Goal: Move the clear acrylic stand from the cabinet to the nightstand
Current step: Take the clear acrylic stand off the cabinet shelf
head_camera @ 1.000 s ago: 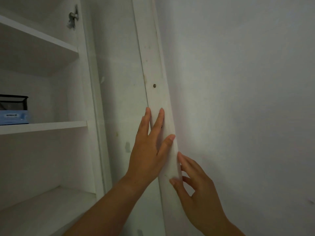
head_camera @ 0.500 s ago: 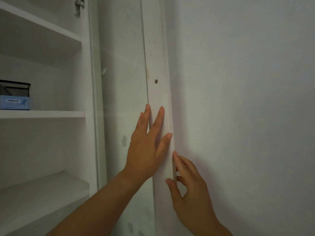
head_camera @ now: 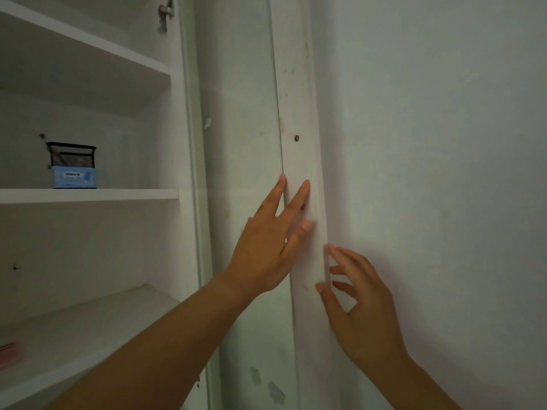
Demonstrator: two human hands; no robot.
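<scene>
No clear acrylic stand or nightstand shows in the head view. The white cabinet (head_camera: 183, 143) stands with its shelves exposed on the left. Its open door (head_camera: 300, 93) is swung out towards the wall, with its narrow edge facing me. My left hand (head_camera: 266, 247) lies flat with straight fingers on that door edge and the panel beside it. My right hand (head_camera: 364, 315) is lower, between door edge and wall, with spread, loosely curved fingers. Its thumb tip touches the edge and it holds nothing.
A black mesh basket (head_camera: 72, 155) sits on a blue box (head_camera: 74, 177) on the middle shelf (head_camera: 88, 195). Something pink (head_camera: 9, 355) lies at the left end of the lower shelf. A plain white wall (head_camera: 429, 143) fills the right side. A metal hinge (head_camera: 165, 10) hangs at the top.
The view has turned left, bringing more of the shelves and the whole basket into sight. Both hands stay at the door edge, and the right hand's fingers have spread slightly.
</scene>
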